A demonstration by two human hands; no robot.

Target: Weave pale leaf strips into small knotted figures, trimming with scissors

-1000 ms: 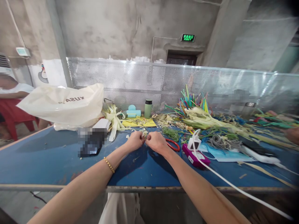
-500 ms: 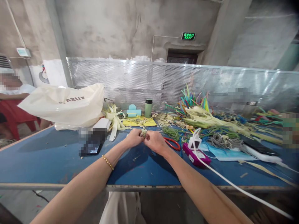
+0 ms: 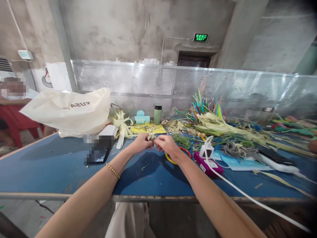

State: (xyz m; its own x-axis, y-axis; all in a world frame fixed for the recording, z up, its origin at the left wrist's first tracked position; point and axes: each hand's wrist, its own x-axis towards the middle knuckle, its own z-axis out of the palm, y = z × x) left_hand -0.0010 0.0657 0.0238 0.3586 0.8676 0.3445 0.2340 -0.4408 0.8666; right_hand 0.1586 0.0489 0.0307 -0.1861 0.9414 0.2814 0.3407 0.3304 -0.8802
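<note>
Green bottle [image 3: 157, 115], capped, contents hidden, stands beyond the right hand [image 3: 166, 145].

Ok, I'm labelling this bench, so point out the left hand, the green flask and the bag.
Left hand [image 3: 141, 144]: head view, back of the hand.
Green flask [image 3: 158, 116]: head view, body below the black lid.
Bag [image 3: 70, 117]: head view, side facing the camera.

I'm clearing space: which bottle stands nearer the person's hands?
The black-lidded green bottle, standing beyond the left hand and right hand. The metal-lidded greyish bottle stands much farther right.
</note>
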